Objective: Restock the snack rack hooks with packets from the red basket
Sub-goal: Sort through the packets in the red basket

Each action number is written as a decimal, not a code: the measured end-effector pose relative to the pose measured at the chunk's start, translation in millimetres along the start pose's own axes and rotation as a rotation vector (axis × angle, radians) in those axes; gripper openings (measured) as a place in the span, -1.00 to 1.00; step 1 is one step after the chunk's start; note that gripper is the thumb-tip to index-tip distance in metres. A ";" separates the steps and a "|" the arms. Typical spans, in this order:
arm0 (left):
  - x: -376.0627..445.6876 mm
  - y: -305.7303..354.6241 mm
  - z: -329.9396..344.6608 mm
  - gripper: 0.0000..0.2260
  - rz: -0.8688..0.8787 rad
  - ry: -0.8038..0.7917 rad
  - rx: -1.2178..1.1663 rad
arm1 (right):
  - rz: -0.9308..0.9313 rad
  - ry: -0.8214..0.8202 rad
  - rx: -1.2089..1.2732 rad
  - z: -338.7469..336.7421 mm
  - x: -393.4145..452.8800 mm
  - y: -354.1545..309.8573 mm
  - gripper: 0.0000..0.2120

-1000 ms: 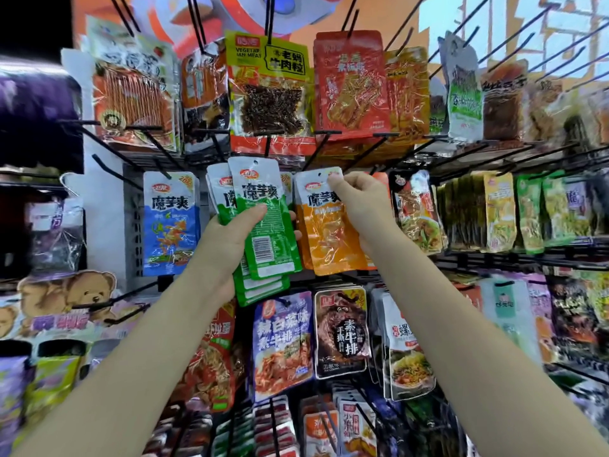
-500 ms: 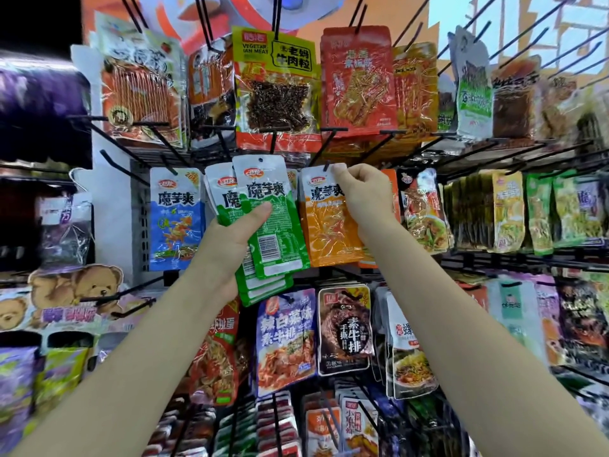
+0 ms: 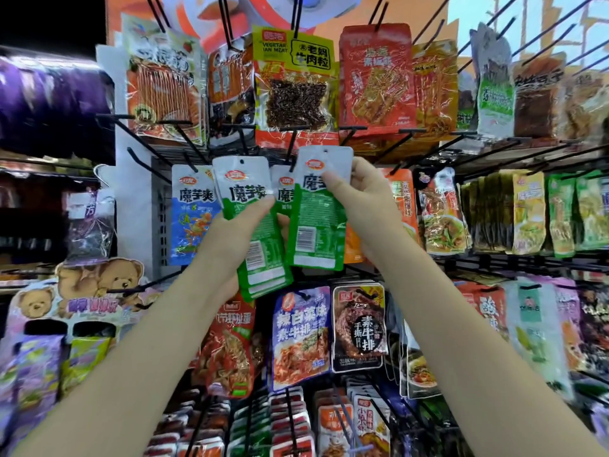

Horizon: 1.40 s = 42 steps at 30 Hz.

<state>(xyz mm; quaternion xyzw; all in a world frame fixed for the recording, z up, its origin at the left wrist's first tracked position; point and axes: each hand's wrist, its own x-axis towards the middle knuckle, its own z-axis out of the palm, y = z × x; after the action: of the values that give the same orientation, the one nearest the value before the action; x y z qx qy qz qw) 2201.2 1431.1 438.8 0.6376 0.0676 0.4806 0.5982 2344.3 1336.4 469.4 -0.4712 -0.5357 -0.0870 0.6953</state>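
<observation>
My left hand (image 3: 230, 235) grips a small stack of green-and-white snack packets (image 3: 252, 222), thumb across the front one. My right hand (image 3: 365, 202) pinches a single green-and-white packet (image 3: 318, 219) by its upper part, held upright just below a black hook (image 3: 293, 150) of the snack rack. An orange packet (image 3: 400, 192) hangs behind my right hand. A blue packet of the same brand (image 3: 191, 216) hangs to the left. The red basket is out of view.
Rows of black hooks stick out toward me, several bare ones at upper right (image 3: 514, 37) and left (image 3: 145, 163). Larger snack bags (image 3: 296, 84) hang above, more packets (image 3: 301, 334) below. A bear-printed display (image 3: 92, 285) stands at the left.
My right hand left the orange packet on its hook and now pinches one green packet taken from the stack. The view has shifted slightly, and my left hand sits a little lower.
</observation>
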 end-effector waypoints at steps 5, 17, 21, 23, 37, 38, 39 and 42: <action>4.0 5.4 -27.1 -0.64 -0.049 0.027 -0.023 | -0.027 0.122 -0.063 -0.6 8.0 1.3 -0.96; -4.3 6.4 -15.0 -0.41 0.105 -0.020 0.052 | 0.115 -0.127 0.097 55.4 -13.2 -12.2 -0.60; -0.8 4.7 -15.0 -0.90 0.061 -0.027 0.016 | 0.060 -0.042 0.059 51.4 -7.4 0.5 -0.90; 0.6 3.9 -13.8 -0.95 0.056 0.028 0.040 | 0.096 0.008 0.014 47.4 -4.2 4.1 -0.74; 12.7 4.6 -34.0 -0.57 -0.076 -0.049 -0.046 | 0.159 0.143 -0.037 32.1 31.3 3.4 -0.66; 14.9 2.6 -36.5 -0.59 -0.061 -0.028 -0.041 | 0.157 0.142 -0.052 33.4 33.4 3.9 -0.67; 15.0 1.1 -36.5 -0.62 -0.042 -0.026 -0.040 | 0.154 0.143 -0.070 34.8 35.9 4.9 -0.66; 13.4 -2.3 -38.4 -0.71 0.032 -0.030 -0.039 | 0.154 0.158 -0.108 37.0 41.8 8.0 -0.62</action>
<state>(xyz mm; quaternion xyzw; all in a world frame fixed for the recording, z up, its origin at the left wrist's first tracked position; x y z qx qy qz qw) 2182.8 1467.4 437.1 0.6341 0.0389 0.4817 0.6036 2342.0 1384.5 498.8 -0.5395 -0.4358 -0.0990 0.7135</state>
